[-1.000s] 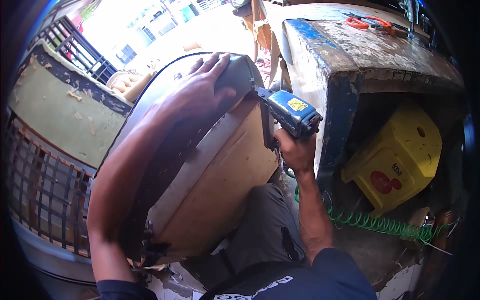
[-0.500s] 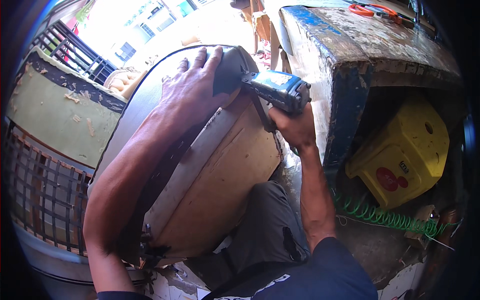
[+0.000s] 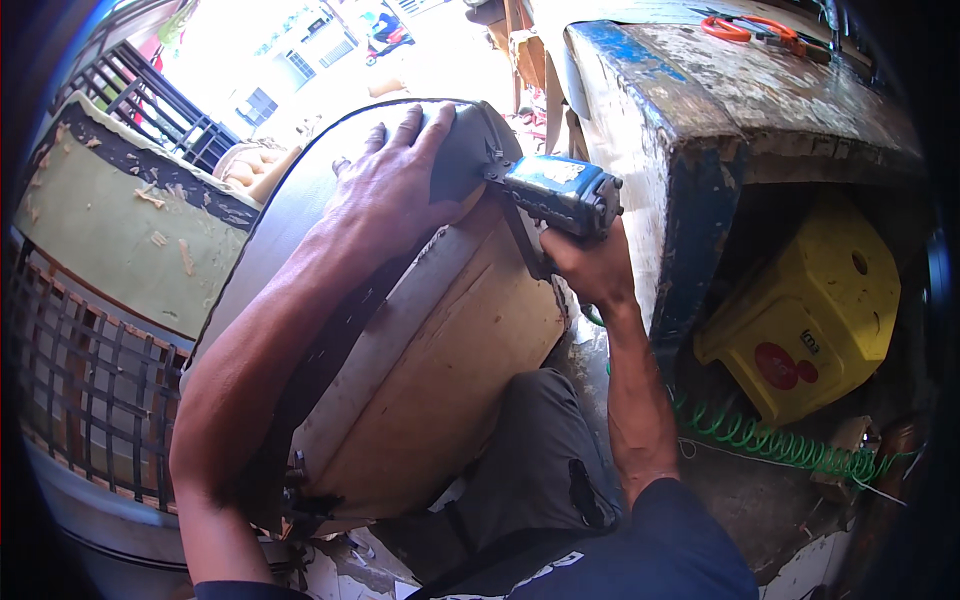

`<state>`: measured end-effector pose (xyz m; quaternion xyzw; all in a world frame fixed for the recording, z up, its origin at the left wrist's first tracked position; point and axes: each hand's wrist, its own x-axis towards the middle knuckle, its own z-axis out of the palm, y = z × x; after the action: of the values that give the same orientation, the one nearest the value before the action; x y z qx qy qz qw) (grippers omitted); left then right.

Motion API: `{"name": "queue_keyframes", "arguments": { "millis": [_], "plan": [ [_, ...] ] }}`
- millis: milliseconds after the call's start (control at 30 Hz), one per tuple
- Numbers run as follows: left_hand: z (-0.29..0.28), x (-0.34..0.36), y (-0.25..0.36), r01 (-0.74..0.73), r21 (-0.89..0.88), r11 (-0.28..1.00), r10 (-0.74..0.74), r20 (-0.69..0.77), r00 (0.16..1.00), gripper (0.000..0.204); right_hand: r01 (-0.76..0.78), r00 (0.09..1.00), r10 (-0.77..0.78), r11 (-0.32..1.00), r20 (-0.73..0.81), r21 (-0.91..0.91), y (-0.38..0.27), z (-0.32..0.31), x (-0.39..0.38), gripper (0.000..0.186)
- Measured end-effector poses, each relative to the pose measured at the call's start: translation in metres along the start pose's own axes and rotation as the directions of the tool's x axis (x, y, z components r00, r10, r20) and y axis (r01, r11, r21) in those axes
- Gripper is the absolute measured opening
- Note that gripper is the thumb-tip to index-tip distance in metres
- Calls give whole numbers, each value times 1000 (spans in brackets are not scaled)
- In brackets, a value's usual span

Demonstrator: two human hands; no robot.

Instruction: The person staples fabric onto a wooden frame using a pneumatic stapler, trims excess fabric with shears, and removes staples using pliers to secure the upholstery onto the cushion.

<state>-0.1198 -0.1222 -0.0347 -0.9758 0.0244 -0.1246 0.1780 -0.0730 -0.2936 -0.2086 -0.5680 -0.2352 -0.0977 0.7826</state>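
Note:
My left hand [image 3: 385, 175] lies with fingers spread on the grey covering [image 3: 265, 240] of a curved upholstered panel, near its top. My right hand [image 3: 590, 255] grips a blue and black staple gun [image 3: 555, 190], whose nose meets the covering's right edge just right of my left hand. Below that edge the bare plywood side [image 3: 450, 365] of the panel shows, with a dark flap partly hidden by my left forearm. The panel stands by my grey-trousered leg [image 3: 520, 450].
At right, a worn blue-painted bench [image 3: 680, 100] holds orange-handled tools [image 3: 730, 30]; a yellow stool [image 3: 800, 310] lies beneath, beside a green coiled hose [image 3: 780, 440]. At left stand a worn green frame [image 3: 120, 215] and black webbing [image 3: 90, 380]. A person on a red scooter [image 3: 385, 35] is outside.
Since a second ago the staple gun has moved left and slightly up to the covering's edge, and my left hand has shifted slightly left. The person on the scooter has come into view.

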Motion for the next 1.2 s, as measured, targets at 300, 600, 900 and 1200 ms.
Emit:
{"name": "queue_keyframes", "arguments": {
  "millis": [300, 600, 900, 1200],
  "plan": [
    [18, -5, -1, -78, 112, 991, 88, -85, 992, 101, -76, 995, 61, 975, -77, -208, 4, -8, -63, 21],
    [76, -4, 27, 7, 333, 943, 194, -564, 802, 44, -106, 994, 105, 970, -17, -217, 11, -19, -95, 28],
    [73, -1, 52, -39, -19, 999, 12, -740, 673, 30, -203, 979, 199, 973, -50, -107, 26, -22, -89, 31],
    [116, -7, 45, -463, -136, 876, 386, -377, 842, 24, -414, 910, 404, 893, -92, -179, 44, -28, -76, 36]
  ]
}}
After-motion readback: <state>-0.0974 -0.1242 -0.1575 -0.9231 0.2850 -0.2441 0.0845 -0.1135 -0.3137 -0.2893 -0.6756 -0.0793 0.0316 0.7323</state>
